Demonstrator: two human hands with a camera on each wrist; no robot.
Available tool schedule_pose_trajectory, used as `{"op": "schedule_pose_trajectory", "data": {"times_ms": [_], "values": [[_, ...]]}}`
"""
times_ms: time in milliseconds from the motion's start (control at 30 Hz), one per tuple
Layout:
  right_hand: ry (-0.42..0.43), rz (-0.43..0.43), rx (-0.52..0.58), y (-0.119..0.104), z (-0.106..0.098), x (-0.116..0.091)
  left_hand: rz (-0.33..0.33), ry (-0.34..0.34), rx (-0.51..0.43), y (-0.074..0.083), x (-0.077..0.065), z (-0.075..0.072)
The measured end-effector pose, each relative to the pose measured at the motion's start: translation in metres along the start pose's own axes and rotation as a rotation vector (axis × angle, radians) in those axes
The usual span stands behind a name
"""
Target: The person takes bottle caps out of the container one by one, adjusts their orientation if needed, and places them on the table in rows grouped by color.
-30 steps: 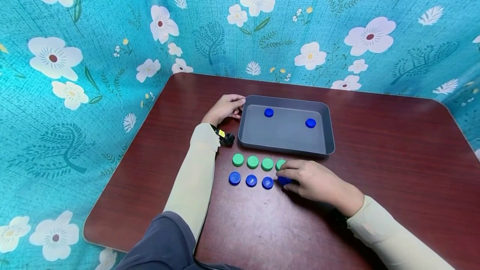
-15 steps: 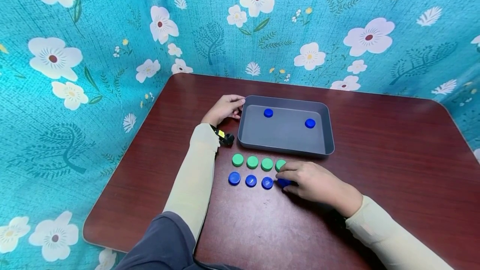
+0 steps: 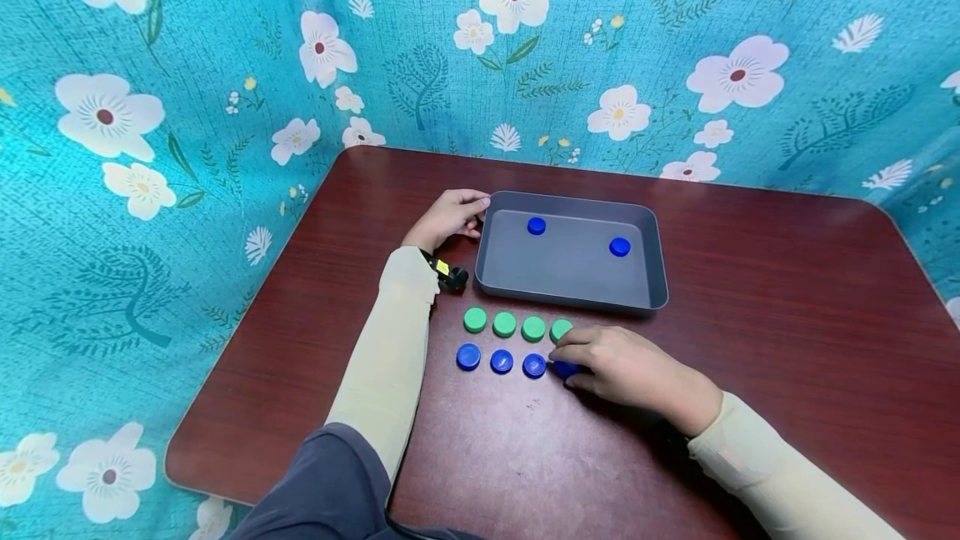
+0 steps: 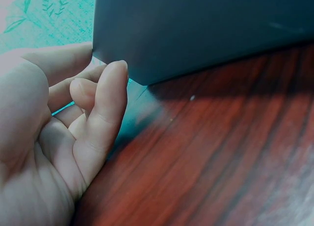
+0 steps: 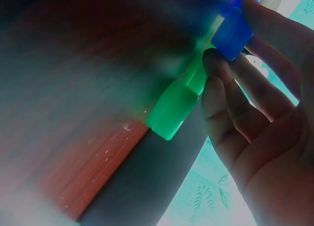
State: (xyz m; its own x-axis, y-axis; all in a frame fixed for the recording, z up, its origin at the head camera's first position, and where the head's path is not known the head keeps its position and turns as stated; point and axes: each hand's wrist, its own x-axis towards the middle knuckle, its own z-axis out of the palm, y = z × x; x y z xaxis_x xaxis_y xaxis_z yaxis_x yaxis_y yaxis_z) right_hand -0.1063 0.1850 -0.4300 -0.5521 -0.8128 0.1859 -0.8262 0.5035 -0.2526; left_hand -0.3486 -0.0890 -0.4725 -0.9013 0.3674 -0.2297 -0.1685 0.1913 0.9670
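My right hand pinches a blue bottle cap at the right end of the nearer row, thumb and fingertips on its sides; the fingers hide part of it. In the right wrist view this blue cap sits between thumb and fingers, beside a green cap. Farther back, my left hand holds the left rear corner of a grey rectangular tray. The left wrist view has the thumb right at the edge of the tray, with the other fingers curled below.
Two blue caps lie apart inside the tray. In front of it run a row of several green caps and a nearer row of blue caps, on a dark red wooden table. A blue flowered curtain hangs behind.
The right hand and its blue cap have shifted very slightly left and toward the person. The left hand and the tray have stayed in place.
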Motion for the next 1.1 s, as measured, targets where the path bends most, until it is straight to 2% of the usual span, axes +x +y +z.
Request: {"op": "schedule_pose_trajectory", "data": {"times_ms": [333, 667, 1100], "values": [[-0.047, 0.008, -0.013, -0.0012, 0.0037, 0.0023, -0.003, 0.001, -0.01, -0.0015, -0.0001, -0.0008], [-0.056, 0.005, -0.013, -0.0019, 0.0034, 0.0018, -0.001, 0.008, 0.015, -0.001, 0.0025, -0.0006], [-0.059, 0.01, -0.011, -0.0019, 0.0039, 0.0011, 0.004, 0.002, 0.0, -0.0018, 0.0008, -0.0007]]}}
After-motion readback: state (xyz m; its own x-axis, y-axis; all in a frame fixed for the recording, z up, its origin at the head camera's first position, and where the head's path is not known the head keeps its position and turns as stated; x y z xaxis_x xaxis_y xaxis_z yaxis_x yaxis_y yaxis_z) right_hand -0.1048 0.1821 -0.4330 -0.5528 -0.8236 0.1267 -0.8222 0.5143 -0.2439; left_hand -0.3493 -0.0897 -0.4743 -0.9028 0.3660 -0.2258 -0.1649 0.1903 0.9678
